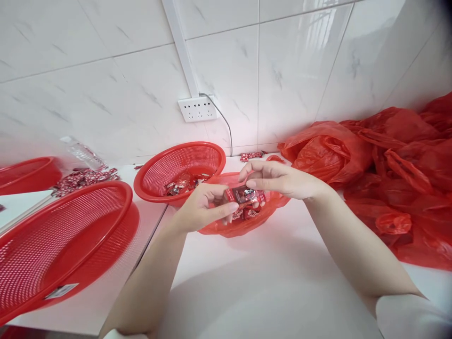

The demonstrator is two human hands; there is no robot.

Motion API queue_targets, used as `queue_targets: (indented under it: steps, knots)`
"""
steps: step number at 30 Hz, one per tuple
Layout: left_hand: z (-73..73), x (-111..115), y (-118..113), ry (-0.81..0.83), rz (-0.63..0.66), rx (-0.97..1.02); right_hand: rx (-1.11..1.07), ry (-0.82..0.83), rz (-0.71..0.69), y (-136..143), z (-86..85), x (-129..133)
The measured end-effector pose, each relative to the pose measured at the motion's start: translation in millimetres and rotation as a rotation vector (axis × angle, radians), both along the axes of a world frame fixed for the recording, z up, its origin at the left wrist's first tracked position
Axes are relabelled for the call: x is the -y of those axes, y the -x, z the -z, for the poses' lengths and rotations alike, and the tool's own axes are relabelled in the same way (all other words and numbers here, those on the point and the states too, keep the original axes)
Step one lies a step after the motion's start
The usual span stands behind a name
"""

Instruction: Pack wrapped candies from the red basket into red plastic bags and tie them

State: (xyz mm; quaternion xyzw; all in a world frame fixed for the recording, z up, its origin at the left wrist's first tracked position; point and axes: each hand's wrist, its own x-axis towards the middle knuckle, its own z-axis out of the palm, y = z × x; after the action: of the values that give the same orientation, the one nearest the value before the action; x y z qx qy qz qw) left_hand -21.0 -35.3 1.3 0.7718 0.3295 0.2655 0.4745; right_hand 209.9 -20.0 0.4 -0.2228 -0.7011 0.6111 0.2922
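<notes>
A small red and dark wrapped packet (246, 195) is held between my two hands, above an open red plastic bag (240, 229). My left hand (205, 207) pinches the packet's left end between thumb and fingers. On the right end, my right hand (275, 180) grips it along the upper edge with thumb and fingertips. More red packets (243, 214) with white print lie inside the bag, partly hidden by my hands and the held packet.
Behind my left hand, a red mesh basket (180, 147) holds small packets. A large red basket (88, 235) stands at the left, near a pile of red wrappers (83, 181). Crumpled red bags (399, 155) fill the right. A power socket (197, 109) with a cable is on the wall.
</notes>
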Motion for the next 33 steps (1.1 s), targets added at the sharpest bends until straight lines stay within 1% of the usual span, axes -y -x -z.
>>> queue_targets:
  steps: [3, 6, 10, 17, 21, 27, 33]
  knots:
    - [2.9, 5, -6, 0.064, 0.03, -0.024, -0.04, -0.056, 0.072, 3, -3.6, 5]
    - [6.0, 12, -12, 0.082, 0.047, -0.062, -0.049, -0.091, 0.079, 6, -6.5, 11]
    - [7.6, 17, -18, 0.11, 0.049, -0.101, 0.004, -0.119, 0.097, 6, -9.5, 16]
    - [9.6, 15, -21, 0.247, 0.056, -0.114, 0.07, -0.164, 0.129, 6, -8.5, 15]
    - [11.9, 13, -21, 0.246, 0.069, -0.134, 0.113, -0.185, 0.141, 6, -7.6, 14]
    - [11.2, 14, -23, 0.207, 0.07, -0.181, 0.153, -0.237, 0.143, 7, -7.8, 14]
    - [13.0, 13, -23, 0.187, 0.08, -0.187, 0.204, -0.269, 0.142, 6, -7.3, 13]
